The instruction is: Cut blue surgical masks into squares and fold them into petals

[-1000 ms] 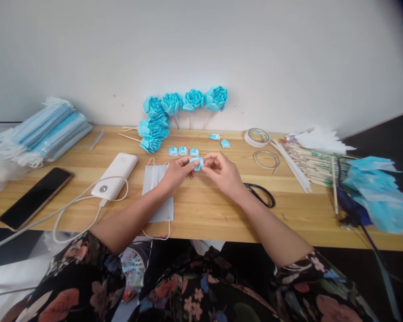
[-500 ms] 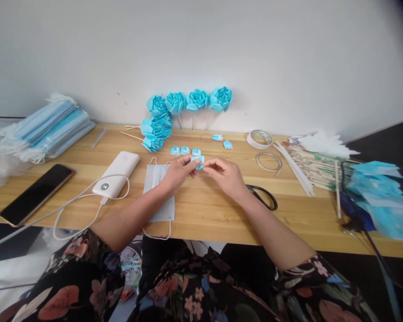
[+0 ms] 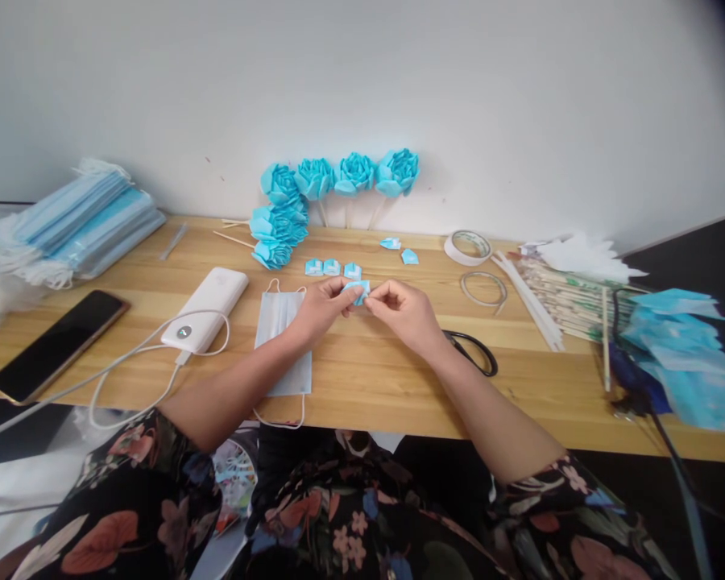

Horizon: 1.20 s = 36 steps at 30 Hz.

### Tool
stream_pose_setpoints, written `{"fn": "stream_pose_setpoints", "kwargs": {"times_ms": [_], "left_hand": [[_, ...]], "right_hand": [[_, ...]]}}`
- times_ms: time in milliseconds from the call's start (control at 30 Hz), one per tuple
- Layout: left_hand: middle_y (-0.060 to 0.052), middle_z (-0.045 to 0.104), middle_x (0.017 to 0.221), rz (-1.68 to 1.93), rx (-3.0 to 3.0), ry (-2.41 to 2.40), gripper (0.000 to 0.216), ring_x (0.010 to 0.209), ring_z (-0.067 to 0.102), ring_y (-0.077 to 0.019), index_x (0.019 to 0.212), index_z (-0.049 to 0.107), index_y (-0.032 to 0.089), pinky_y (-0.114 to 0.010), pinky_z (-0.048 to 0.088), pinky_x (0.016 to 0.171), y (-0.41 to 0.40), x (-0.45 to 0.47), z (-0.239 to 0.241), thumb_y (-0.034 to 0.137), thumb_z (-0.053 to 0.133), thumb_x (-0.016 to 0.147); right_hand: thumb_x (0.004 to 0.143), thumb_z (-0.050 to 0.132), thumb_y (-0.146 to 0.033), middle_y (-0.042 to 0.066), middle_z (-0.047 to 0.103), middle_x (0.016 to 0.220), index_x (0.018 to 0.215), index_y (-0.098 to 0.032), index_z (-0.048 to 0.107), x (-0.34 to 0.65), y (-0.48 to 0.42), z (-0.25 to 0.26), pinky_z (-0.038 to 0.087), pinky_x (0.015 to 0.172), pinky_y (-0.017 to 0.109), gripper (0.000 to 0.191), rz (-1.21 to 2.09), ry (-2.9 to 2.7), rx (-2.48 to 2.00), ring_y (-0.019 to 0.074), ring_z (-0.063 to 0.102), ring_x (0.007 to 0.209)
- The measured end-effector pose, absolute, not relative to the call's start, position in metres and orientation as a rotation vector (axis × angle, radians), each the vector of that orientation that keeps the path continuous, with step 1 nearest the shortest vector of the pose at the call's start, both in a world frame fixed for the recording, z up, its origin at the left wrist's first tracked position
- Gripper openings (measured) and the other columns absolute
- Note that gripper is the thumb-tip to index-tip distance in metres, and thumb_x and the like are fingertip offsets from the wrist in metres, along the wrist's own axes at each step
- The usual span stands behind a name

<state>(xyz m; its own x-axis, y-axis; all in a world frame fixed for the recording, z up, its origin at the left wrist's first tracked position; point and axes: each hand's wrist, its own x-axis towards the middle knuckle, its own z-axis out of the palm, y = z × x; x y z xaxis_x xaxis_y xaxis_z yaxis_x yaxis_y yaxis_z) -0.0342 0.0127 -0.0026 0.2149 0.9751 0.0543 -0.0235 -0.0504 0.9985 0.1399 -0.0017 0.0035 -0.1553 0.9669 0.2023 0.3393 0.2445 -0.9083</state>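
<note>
Between my two hands is a small blue fabric petal [image 3: 356, 290]. My left hand [image 3: 326, 306] pinches it under the thumb. The fingertips of my right hand [image 3: 402, 312] are closed on its right edge. Just beyond lie three folded blue petals [image 3: 332, 267] in a row, with pale strips on them. Two more blue pieces [image 3: 409, 257] rest farther right. Below my left wrist is a flat face mask [image 3: 283, 342], partly covered by the arm. Beside my right wrist, black scissor handles [image 3: 474, 353] show; the rest is hidden.
Several blue flowers on sticks [image 3: 356, 174] stand at the wall. A mask stack [image 3: 90, 221], phone [image 3: 60, 346] and cabled power bank [image 3: 209, 306] are left. Right are tape rolls [image 3: 468, 247], white strips [image 3: 528, 302], wooden sticks [image 3: 571, 298], a glue gun [image 3: 637, 379] and blue fabric [image 3: 692, 354].
Both hands stay closed on the petal, and the right fingers have shifted slightly at its edge. The whole view has moved a little.
</note>
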Motion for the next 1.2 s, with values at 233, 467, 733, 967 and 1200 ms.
{"fn": "stream_pose_setpoints", "kwargs": {"times_ms": [233, 467, 733, 967, 1200], "left_hand": [[0.001, 0.057, 0.061, 1.082, 1.316, 0.991, 0.032, 0.059, 0.050, -0.0103, 0.068, 0.063, 0.017, -0.025, 0.043, 0.060, 0.0100, -0.0333, 0.0002, 0.047, 0.072, 0.076], [0.001, 0.057, 0.060, 1.085, 1.320, 0.979, 0.032, 0.059, 0.050, -0.0103, 0.068, 0.066, 0.017, -0.025, 0.042, 0.059, 0.0103, -0.0344, 0.0011, 0.047, 0.074, 0.075], [0.002, 0.057, 0.061, 1.070, 1.325, 1.016, 0.028, 0.057, 0.048, -0.0098, 0.070, 0.066, 0.017, -0.025, 0.040, 0.057, 0.0129, -0.0338, -0.0023, 0.044, 0.073, 0.074], [0.002, 0.056, 0.058, 1.052, 1.287, 1.039, 0.026, 0.056, 0.049, -0.0098, 0.068, 0.064, 0.017, -0.025, 0.041, 0.057, 0.0148, -0.0352, -0.0058, 0.041, 0.073, 0.074], [0.001, 0.057, 0.059, 1.019, 1.288, 1.042, 0.027, 0.055, 0.050, -0.0100, 0.068, 0.063, 0.017, -0.025, 0.042, 0.058, 0.0136, -0.0354, -0.0033, 0.042, 0.072, 0.074]], "right_hand": [[0.078, 0.068, -0.032, -0.001, 0.065, 0.070, 0.074, -0.021, 0.058, 0.1395, 0.0002, 0.0017, 0.045, 0.063, 0.028, 0.016, 1.030, -1.574, -1.210, 0.0131, 0.057, 0.064], [0.078, 0.069, -0.032, -0.003, 0.068, 0.073, 0.112, -0.021, 0.059, 0.1393, 0.0018, 0.0014, 0.048, 0.065, 0.029, 0.038, 1.188, -1.496, -1.112, 0.0139, 0.062, 0.066], [0.080, 0.067, -0.032, -0.005, 0.064, 0.070, 0.114, -0.021, 0.058, 0.1383, 0.0017, -0.0016, 0.046, 0.063, 0.028, 0.037, 1.182, -1.518, -1.117, 0.0127, 0.060, 0.064], [0.081, 0.067, -0.031, -0.001, 0.070, 0.082, 0.110, -0.023, 0.060, 0.1394, -0.0007, 0.0022, 0.051, 0.073, 0.031, 0.031, 1.126, -1.569, -1.102, 0.0152, 0.065, 0.076], [0.088, 0.063, -0.037, 0.000, 0.065, 0.075, 0.080, -0.022, 0.062, 0.1435, -0.0014, 0.0076, 0.050, 0.070, 0.031, 0.017, 1.068, -1.533, -1.175, 0.0151, 0.061, 0.071]]}}
